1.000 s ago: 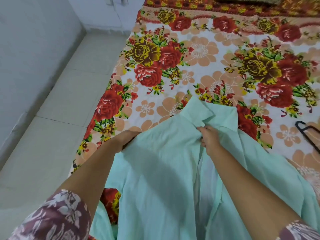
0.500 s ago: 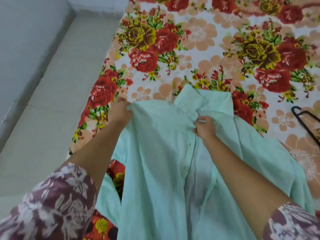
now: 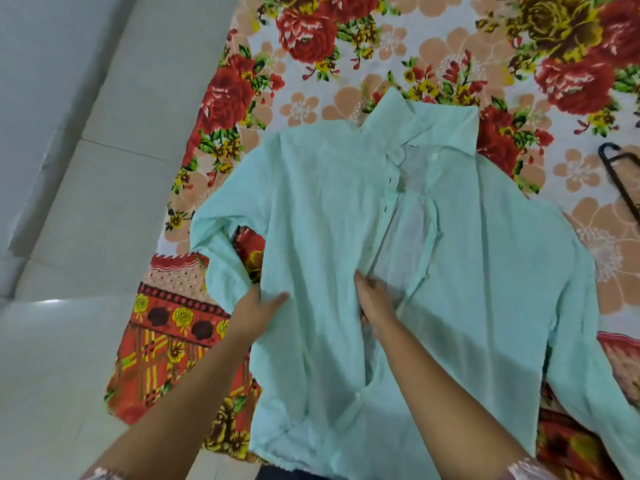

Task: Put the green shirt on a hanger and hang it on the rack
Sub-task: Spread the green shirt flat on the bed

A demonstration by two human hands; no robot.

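- While the green shirt [image 3: 311,209] lies spread front-up on a floral bedsheet [image 3: 311,46], a person bends over it with both hands on the cloth. The collar [image 3: 433,123] is at the far end and the hem hangs toward the person, so the shirt's long axis runs straight away from them.
- The left hand [image 3: 256,315] pinches the shirt's left side edge, thumb on top and fingers tucked beneath.
- The right hand [image 3: 375,301] sits at the open front, its fingers curled round the edge of the button placket [image 3: 393,188] about halfway down the shirt.
- Both hands are on the nearer half of the shirt, with the collar well beyond them.
- A black hanger [image 3: 619,187] lies on the sheet off the shirt's right shoulder, partly cut by the frame edge and well apart from either hand. The right hand is the nearer one.
- Judging from this layout, the shirt is not yet on the hanger. The likely next reach is rightward and away, for the hanger, which would then go in at the collar end.
- No rack is in sight, only pale floor tiles [image 3: 86,202] to the left of the bed.
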